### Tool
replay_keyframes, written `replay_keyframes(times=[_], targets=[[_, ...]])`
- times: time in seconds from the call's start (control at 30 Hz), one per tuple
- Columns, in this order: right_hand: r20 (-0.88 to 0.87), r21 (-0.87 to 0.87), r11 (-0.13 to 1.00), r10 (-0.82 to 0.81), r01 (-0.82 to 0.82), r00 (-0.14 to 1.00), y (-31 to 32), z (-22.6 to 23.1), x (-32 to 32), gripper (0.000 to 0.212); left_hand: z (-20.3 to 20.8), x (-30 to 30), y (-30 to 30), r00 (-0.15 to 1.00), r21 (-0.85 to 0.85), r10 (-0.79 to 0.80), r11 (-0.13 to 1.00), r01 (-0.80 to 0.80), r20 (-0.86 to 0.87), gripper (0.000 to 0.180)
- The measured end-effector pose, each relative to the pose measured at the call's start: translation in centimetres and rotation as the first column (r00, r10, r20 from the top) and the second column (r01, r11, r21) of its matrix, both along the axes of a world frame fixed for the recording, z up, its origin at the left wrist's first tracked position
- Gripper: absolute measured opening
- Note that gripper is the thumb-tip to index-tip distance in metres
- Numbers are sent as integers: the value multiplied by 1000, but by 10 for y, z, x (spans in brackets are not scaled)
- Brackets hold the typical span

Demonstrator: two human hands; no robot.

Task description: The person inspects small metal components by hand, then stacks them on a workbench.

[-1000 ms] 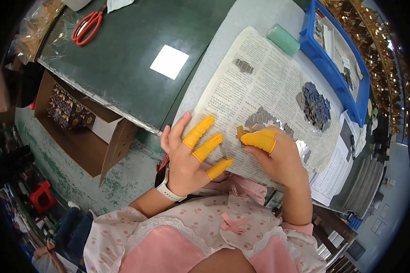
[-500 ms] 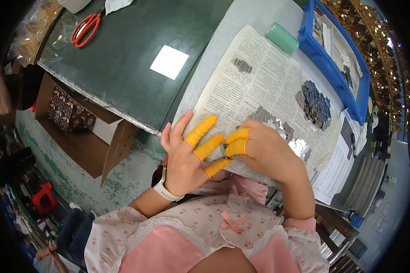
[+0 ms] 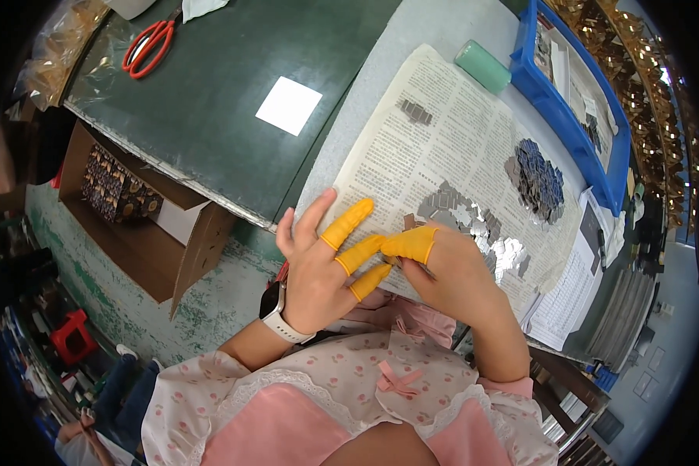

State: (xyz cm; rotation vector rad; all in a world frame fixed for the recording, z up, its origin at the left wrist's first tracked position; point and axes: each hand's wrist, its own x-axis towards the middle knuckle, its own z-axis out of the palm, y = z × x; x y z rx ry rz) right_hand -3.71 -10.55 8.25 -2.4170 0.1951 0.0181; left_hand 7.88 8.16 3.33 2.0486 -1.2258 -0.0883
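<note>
My left hand (image 3: pixel 318 272) and my right hand (image 3: pixel 454 268) meet at the near edge of a newspaper sheet (image 3: pixel 373 147), fingertips touching. Yellow finger cots cover the left thumb and two fingers, and fingers of the right. Both hands are closed in a pinch around something small. A sliver of grey shows at the fingertips, but the fingers hide most of it. Just beyond the right hand lie loose small flat grey and shiny silver pieces (image 3: pixel 445 200). Farther right sits a denser heap of them (image 3: pixel 537 180), and a small neat cluster (image 3: pixel 416 113) lies toward the far left.
A green cylinder (image 3: pixel 483 66) lies at the sheet's far corner, beside a blue tray (image 3: pixel 571 116). Printed papers with a pen (image 3: pixel 603 247) lie at right. Left, the green table bears a white square (image 3: pixel 289 106) and red-handled scissors (image 3: pixel 149 48). Below stands an open cardboard box (image 3: pixel 194 256).
My right hand has shifted slightly down and turned, its covered fingers now reaching straight across to the left fingertips. More of the loose pieces show beyond it. The left hand has barely moved.
</note>
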Motion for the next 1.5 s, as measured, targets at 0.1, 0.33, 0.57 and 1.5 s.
replay_keyframes(times=[0.1, 0.33, 0.57, 1.5], targets=[[18, -1, 1000, 15, -15, 1000, -2, 0, -3, 19, 1, -1, -1, 1000, 7, 9, 1000, -9, -6, 37], [146, 38, 999, -10, 4, 989, 9, 19, 2, 19, 2, -2, -1, 1000, 15, 12, 1000, -12, -9, 33], [95, -34, 994, -100, 104, 990, 19, 12, -13, 17, 2, -2, -1, 999, 5, 11, 1000, -11, -37, 31], [71, 115, 891, -448, 439, 891, 48, -6, -12, 18, -7, -25, -8, 993, -88, 102, 991, -97, 54, 42]])
